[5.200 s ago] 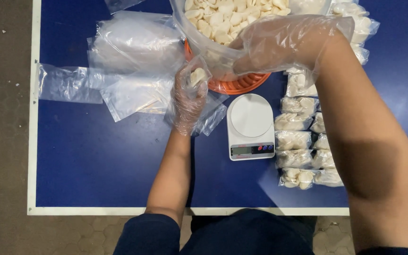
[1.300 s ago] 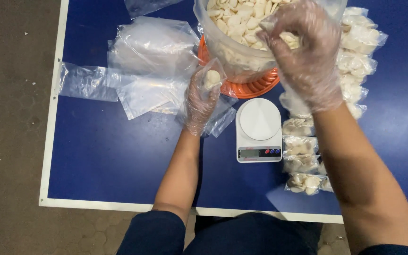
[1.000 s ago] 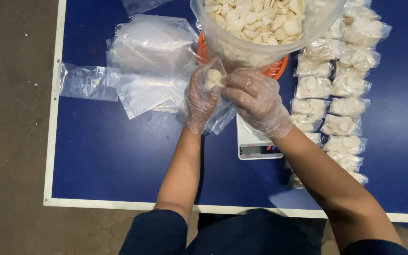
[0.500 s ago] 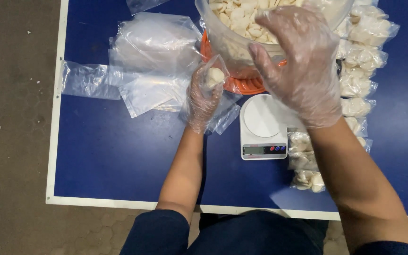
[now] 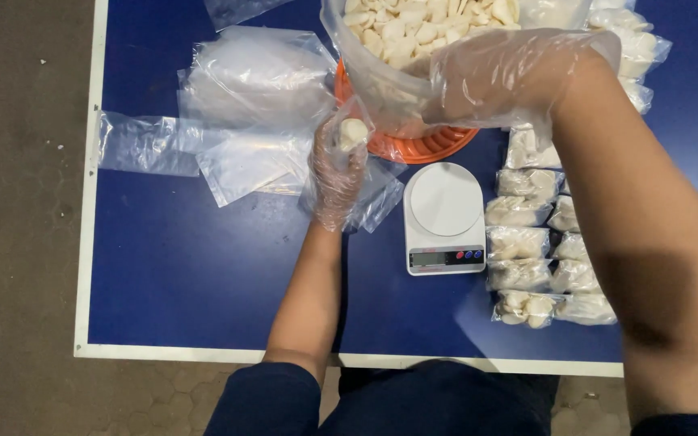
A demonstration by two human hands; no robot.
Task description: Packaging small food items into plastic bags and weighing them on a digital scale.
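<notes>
Two gloved hands (image 5: 337,165), one small bag (image 5: 357,133)

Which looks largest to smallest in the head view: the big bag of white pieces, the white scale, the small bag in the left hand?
1. Big bag of white pieces, though its top is cut off.
2. White scale.
3. Small bag in the left hand.

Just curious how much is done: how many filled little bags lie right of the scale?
About 11 filled bags: two columns right of the scale, plus some top right. The arm likely hides more.
</notes>
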